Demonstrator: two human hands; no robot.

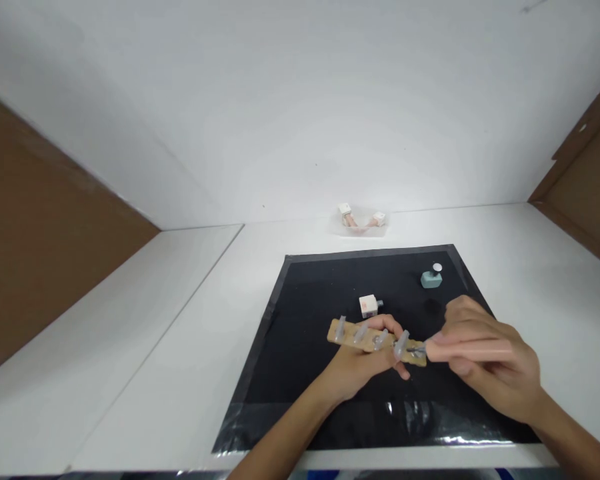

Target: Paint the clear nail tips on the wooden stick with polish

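Note:
My left hand is closed around a narrow wooden strip from below, with fingers behind it and the thumb in front. Several clear nail tips stand up in a row along the strip. In my right hand is a pink pen-shaped nail drill, gripped between thumb and fingers. Its thin metal bit points left and meets the strip's right end, close beside the rightmost nail tip. Whether the bit touches that tip I cannot tell.
Just beyond the strip, a small white bottle lies on the black mat. A teal bottle with a round white top stands farther right. At the back wall sits a clear tray holding small white-ended items. Brown panels flank the white table.

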